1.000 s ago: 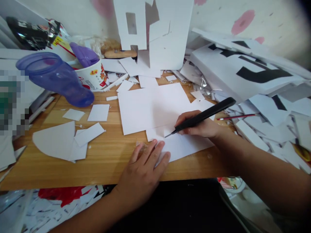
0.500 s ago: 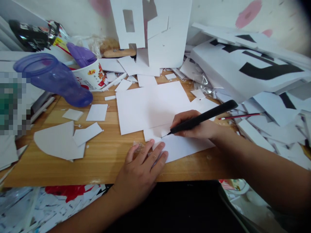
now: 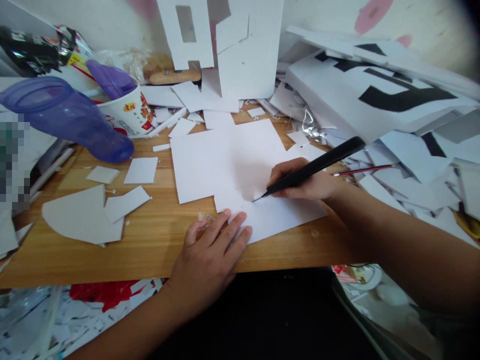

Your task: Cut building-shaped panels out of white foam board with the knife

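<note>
Rightward across the paper (image 3: 281,216) the knife (image 3: 317,166) has edged, gripped by the right hand (image 3: 309,185). Spread open, the left hand (image 3: 204,257) steadies the paper; fingertips should stay clear.

Solid black is worn by the pen-shaped tool (image 3: 315,166), plain white by the sheet (image 3: 283,215). The wooden tabletop (image 3: 150,260) is streaked with yellow-brown grain. The boot-shaped cup (image 3: 84,122) is tinted translucent blue-violet; the paper tub (image 3: 129,120) — white — is printed in red and yellow. The pale wall (image 3: 326,20) is blotched with pink.
</note>
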A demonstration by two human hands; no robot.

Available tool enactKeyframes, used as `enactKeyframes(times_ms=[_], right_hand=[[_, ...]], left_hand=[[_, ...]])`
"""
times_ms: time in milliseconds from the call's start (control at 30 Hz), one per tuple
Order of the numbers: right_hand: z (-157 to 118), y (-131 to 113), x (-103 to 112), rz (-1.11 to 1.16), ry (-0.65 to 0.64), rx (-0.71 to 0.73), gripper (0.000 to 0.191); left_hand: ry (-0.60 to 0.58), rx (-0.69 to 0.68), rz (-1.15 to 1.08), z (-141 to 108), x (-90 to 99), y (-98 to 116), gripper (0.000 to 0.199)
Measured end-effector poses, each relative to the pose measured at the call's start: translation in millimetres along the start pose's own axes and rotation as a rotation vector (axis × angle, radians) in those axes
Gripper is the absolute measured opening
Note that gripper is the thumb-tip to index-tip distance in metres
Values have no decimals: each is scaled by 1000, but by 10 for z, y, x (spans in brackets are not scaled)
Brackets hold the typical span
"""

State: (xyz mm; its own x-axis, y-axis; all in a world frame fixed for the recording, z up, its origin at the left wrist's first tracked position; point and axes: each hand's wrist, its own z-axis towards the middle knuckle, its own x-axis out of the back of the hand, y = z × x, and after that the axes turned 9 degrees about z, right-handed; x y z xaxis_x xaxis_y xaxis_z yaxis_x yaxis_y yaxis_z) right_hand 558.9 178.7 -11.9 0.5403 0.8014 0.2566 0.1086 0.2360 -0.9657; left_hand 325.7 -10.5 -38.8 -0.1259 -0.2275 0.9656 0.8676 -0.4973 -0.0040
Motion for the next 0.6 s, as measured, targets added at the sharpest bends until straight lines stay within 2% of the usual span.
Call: enactKeyframes(times_ms=[133, 267, 400, 600], right_hand=[[-49, -19, 96, -24, -14, -22, 10], [-89, -22, 166, -26, -23, -41, 14], [-105, -16, 187, 5, -64, -62, 15], [-79, -13, 177, 40, -59, -70, 16]], left_hand=[[4, 9, -2, -5, 6, 1, 51], [-48, 15, 2, -18, 16, 6, 51], [-68, 22, 5, -30, 23, 6, 52], [-86, 29, -7, -43, 35, -17, 58]])
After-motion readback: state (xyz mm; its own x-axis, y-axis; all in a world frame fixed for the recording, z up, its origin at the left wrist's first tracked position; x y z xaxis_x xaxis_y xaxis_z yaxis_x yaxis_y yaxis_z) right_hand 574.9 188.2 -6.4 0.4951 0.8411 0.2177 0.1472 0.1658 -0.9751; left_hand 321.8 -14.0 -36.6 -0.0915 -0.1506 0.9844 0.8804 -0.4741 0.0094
